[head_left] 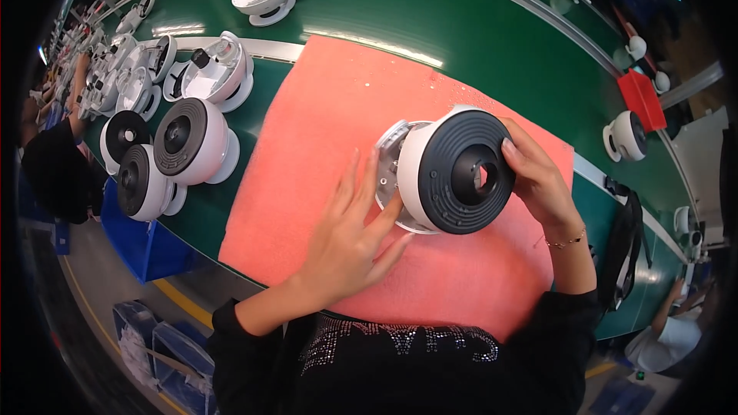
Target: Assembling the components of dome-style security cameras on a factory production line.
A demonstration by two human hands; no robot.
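Holding the housing (pixel 438 157): right hand (pixel 540 177), perhaps left hand (pixel 344 244).

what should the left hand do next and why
Probably steady the open white shell with the left hand: that hand is spread right beside the shell, the right hand grips the dark-faced housing, and an open gap shows between both parts.

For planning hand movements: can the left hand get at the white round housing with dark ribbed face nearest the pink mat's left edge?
Likely yes: the left hand appears open, with only pink mat and green tabletop between it and that white housing.
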